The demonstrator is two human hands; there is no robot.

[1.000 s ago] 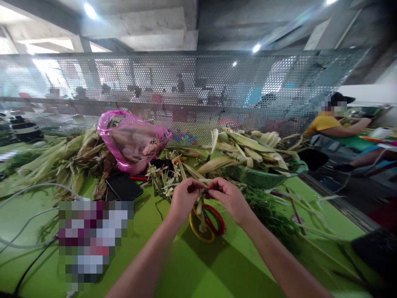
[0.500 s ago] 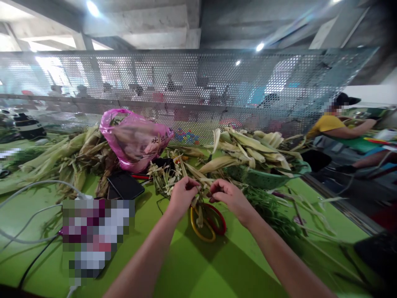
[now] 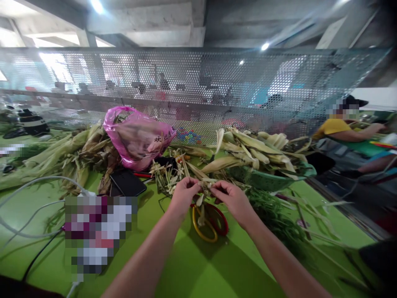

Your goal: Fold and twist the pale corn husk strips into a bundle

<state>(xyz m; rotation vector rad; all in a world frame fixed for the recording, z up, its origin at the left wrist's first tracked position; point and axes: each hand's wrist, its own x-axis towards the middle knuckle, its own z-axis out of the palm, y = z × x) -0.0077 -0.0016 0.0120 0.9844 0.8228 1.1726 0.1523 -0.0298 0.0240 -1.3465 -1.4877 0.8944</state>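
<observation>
My left hand (image 3: 183,194) and my right hand (image 3: 231,198) meet above the green table (image 3: 192,269), both pinched on a small piece made of dried corn husk strips (image 3: 205,187). Loose husk ends hang down from it between the hands. Right under the hands lie scissors with one yellow and one red handle loop (image 3: 210,221). Just beyond the fingers sits a small heap of husk pieces (image 3: 167,171).
A pink plastic bag (image 3: 138,138) and a dark phone (image 3: 127,183) lie to the left, with a pile of corn husks (image 3: 62,155) behind. A green basket (image 3: 266,178) heaped with husks stands right. White cables (image 3: 31,207) cross the left. A person in yellow (image 3: 335,126) sits far right behind perforated mesh (image 3: 198,82).
Both hands stay pinched on the husk piece and have shifted slightly up and right in view; the fingers have worked the strips closer together.
</observation>
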